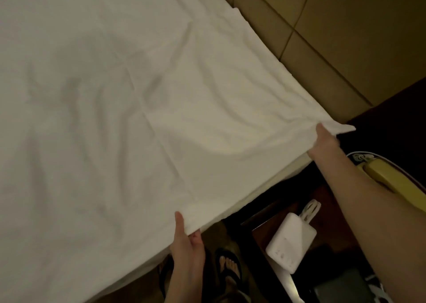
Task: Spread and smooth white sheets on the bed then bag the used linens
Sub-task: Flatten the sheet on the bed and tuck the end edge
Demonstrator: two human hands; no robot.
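The white sheet point(143, 109) is pinched along its near edge by the left hand point(187, 240) at six o'clock and the right hand point(325, 141) at three; the bed stretches toward ten.

Head view, steeply down, close

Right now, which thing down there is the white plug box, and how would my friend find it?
Start at the big bed with its white sheet, then look down past the sheet edge to the dark wooden bedside stand. The white plug box lies there; nothing else nearby is blocky and bright white.
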